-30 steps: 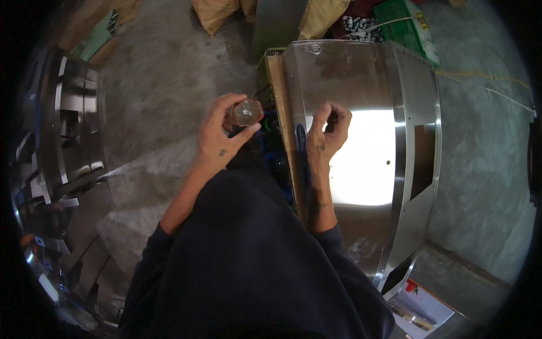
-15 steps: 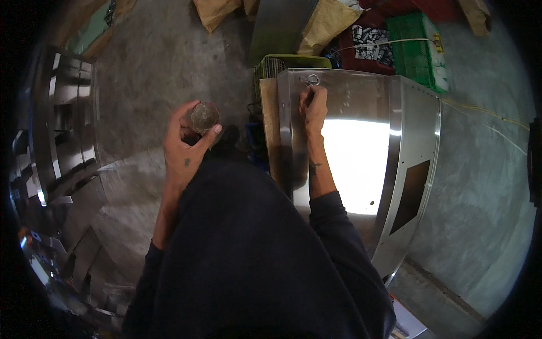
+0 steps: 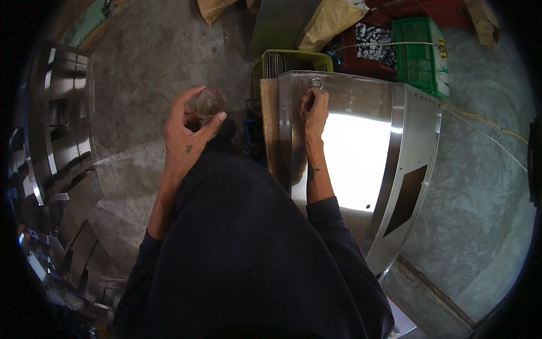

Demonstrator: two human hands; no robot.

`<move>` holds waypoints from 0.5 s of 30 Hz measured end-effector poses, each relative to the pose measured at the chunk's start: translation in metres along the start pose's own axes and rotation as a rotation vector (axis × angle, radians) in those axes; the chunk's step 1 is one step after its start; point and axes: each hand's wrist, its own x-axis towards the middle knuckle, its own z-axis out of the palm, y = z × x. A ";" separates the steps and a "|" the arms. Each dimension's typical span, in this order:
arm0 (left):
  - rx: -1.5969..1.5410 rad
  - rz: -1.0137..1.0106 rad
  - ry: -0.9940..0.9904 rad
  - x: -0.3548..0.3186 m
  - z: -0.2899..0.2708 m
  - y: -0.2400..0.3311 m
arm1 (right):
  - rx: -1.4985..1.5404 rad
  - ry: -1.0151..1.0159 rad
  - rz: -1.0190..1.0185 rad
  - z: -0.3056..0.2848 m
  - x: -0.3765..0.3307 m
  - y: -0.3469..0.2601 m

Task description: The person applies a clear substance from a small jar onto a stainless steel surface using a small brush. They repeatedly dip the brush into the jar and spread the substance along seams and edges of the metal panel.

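My left hand (image 3: 186,138) is raised over the concrete floor and grips a small round jar (image 3: 209,102) with a dull grey top between thumb and fingers. My right hand (image 3: 314,110) reaches to the far edge of a large shiny steel sheet panel (image 3: 361,164). Its fingers are pinched on something small right beside a metal ring (image 3: 314,83) fixed near that edge; what they pinch is too small to tell. The panel reflects a bright patch of light.
Stacked bent steel parts (image 3: 53,152) line the left side. Beyond the panel stand a yellow-green crate (image 3: 291,59), a green crate (image 3: 420,51) and a red crate of small metal pieces (image 3: 370,42). A yellow cord (image 3: 485,121) runs across the floor at right.
My right hand has moved from the panel's near left edge up to the ring at its far edge. My left hand with the jar has shifted left and away from the panel.
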 end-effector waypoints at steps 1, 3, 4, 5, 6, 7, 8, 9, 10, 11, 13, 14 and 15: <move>0.009 0.030 0.025 0.001 0.000 -0.003 | 0.000 -0.013 0.023 0.000 -0.001 0.000; 0.029 0.091 0.076 0.003 0.001 -0.007 | 0.050 -0.059 0.101 -0.001 -0.001 -0.001; 0.032 0.087 0.077 0.004 0.000 -0.008 | 0.099 -0.090 0.155 -0.001 -0.001 0.001; 0.036 0.083 0.077 0.004 0.000 -0.008 | 0.149 -0.121 0.209 -0.002 -0.002 0.002; 0.040 0.078 0.078 0.005 -0.001 -0.009 | 0.110 -0.106 0.174 -0.002 -0.003 0.003; 0.033 0.078 0.078 0.005 -0.001 -0.010 | 0.071 -0.089 0.133 -0.003 -0.002 0.001; 0.025 0.078 0.079 0.005 -0.001 -0.012 | 0.034 -0.072 0.093 -0.003 0.000 -0.001; 0.018 0.079 0.079 0.005 -0.001 -0.014 | 0.049 -0.076 0.099 -0.004 0.001 -0.003; 0.008 0.073 0.078 0.003 -0.001 -0.013 | 0.063 -0.087 0.113 -0.005 -0.002 -0.003; -0.002 0.067 0.077 0.001 -0.002 -0.013 | 0.078 -0.097 0.125 -0.007 -0.005 -0.004; -0.011 0.075 0.076 -0.001 -0.001 -0.013 | 0.101 -0.110 0.156 -0.006 -0.008 -0.002; -0.009 0.089 0.076 0.000 0.000 -0.013 | 0.116 -0.116 0.177 -0.006 -0.010 0.001; -0.008 0.102 0.076 0.000 0.000 -0.012 | 0.132 -0.122 0.198 -0.005 -0.011 0.004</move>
